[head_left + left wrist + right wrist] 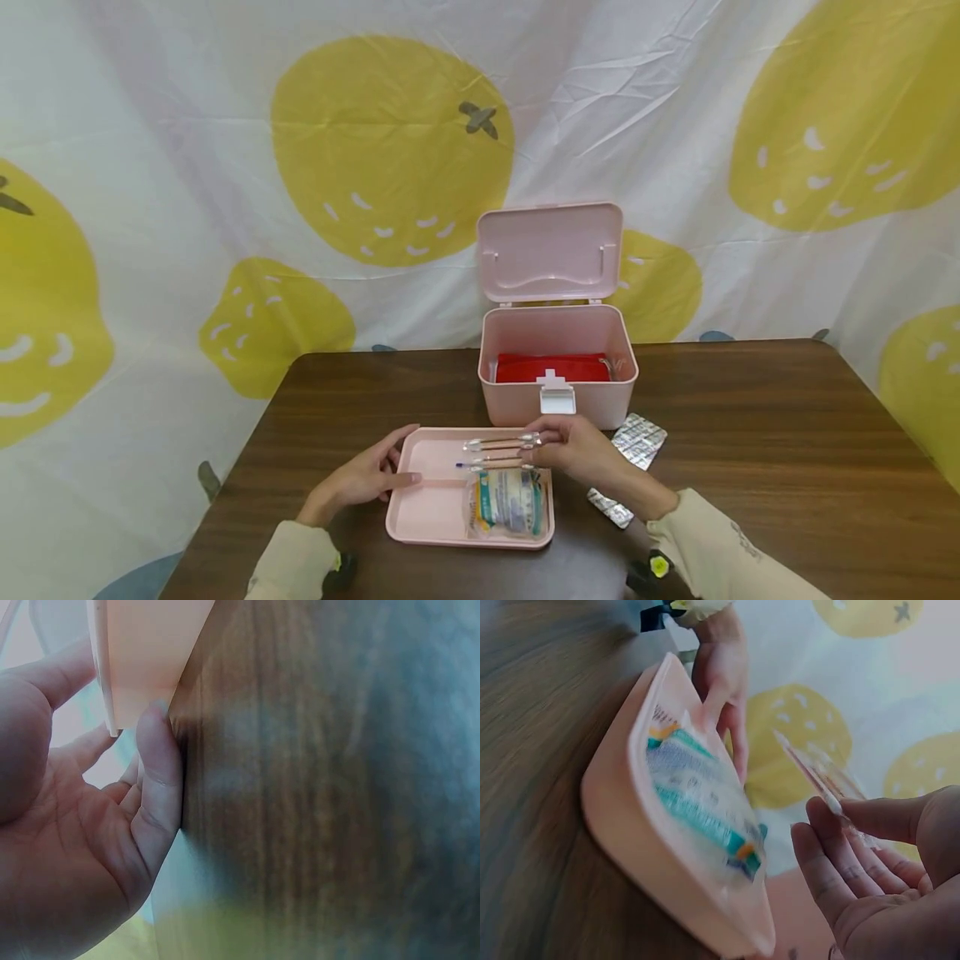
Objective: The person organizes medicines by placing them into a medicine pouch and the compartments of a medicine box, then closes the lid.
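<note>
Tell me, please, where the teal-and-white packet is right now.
In the head view, the teal-and-white packet lies in the right side of the pink tray, toward the near edge, below the swabs held in the right hand.

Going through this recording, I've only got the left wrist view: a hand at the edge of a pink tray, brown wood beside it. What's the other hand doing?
Observer: The right hand is holding wrapped cotton swabs above the tray.
Operator: Is anything lying in the tray?
Observer: Yes, a plastic-wrapped packet, toward the right end in the head view.
Operator: And what's behind the tray?
Observer: A pink box with its lid open.
</note>
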### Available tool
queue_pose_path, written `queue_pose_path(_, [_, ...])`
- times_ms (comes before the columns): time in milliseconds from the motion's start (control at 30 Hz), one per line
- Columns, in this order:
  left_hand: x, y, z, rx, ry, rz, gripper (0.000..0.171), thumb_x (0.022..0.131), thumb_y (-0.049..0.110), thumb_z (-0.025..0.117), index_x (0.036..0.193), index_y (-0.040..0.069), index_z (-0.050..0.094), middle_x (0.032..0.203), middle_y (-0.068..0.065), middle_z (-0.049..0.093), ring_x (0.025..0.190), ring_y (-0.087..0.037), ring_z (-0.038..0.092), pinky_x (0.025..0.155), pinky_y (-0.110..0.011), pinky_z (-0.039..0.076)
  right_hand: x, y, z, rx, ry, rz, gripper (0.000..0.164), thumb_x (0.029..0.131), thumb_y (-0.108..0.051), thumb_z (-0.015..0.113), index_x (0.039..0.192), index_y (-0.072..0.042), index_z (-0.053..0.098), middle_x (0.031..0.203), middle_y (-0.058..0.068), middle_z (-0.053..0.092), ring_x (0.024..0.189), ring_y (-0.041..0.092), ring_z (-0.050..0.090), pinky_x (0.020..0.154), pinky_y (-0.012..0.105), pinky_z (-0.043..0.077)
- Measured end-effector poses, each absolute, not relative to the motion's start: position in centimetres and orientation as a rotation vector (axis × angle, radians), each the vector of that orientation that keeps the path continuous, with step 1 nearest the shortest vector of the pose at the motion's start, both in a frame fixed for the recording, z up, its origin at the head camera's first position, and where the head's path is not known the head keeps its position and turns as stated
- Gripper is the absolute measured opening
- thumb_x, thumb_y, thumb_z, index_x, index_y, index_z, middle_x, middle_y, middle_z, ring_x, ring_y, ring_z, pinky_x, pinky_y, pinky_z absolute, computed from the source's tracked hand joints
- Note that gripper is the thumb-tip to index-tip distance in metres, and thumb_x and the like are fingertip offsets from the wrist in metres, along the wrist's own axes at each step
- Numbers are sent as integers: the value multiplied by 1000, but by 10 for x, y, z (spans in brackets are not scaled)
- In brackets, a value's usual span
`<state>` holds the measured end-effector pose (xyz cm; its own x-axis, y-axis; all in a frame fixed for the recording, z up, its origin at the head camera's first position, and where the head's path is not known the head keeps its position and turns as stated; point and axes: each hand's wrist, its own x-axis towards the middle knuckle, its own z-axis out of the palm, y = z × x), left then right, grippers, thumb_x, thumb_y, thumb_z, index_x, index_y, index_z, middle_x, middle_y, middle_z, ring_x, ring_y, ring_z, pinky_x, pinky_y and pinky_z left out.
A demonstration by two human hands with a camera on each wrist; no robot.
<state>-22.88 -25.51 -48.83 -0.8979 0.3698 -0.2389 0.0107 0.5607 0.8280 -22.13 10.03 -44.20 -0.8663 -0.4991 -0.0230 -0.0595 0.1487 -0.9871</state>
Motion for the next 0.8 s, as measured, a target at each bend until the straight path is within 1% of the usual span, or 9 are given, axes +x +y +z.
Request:
queue_pose_path(100, [-229,-256,-488,308,2406,1273,81,90,24,74,156,14,28,94,-10,53,69,-17,52,56,-33,54,-223,88,-440,-591,2138,-1751,28,87,-2,69,112,10,64,97,19,73,83,13,68,77,27,57])
queue_pose_path(167, [-230,-256,-488,303,2406,1270,82,89,24,75,156,15,28,93,-10,53,69,-17,52,56,-34,54,-226,80,-440,-621,2190,-1725,26,87,-1,69,110,9,65,96,19,73,83,14,69,77,28,58])
queue_pose_path(300, [-230,-256,-489,299,2413,1264,81,89,25,75,155,16,29,94,-10,53,70,-18,52,57,-34,54,-230,67,-441,-627,2382,-1609,20,87,-3,71,106,0,69,92,10,72,79,14,68,74,27,58])
queue_pose_path(400, [-230,-255,-488,314,2413,1263,81,90,24,74,156,15,28,94,-10,54,69,-17,52,57,-34,54,-233,59,-443,-613,2493,-1543,18,87,-3,72,104,-4,70,90,5,70,77,14,66,73,28,58])
queue_pose_path(633, [-229,-254,-487,337,2406,1284,81,90,20,74,156,13,27,93,-10,54,67,-18,51,55,-36,54,-240,49,-451,-634,2599,-1489,17,86,-1,71,102,-6,71,89,3,70,79,13,66,75,29,58])
queue_pose_path(800, [-230,-257,-488,321,2402,1268,81,90,23,74,156,15,27,94,-10,53,68,-17,51,56,-35,54,-244,45,-455,-652,2647,-1483,16,84,3,71,99,-2,70,87,6,70,76,14,66,74,32,58])
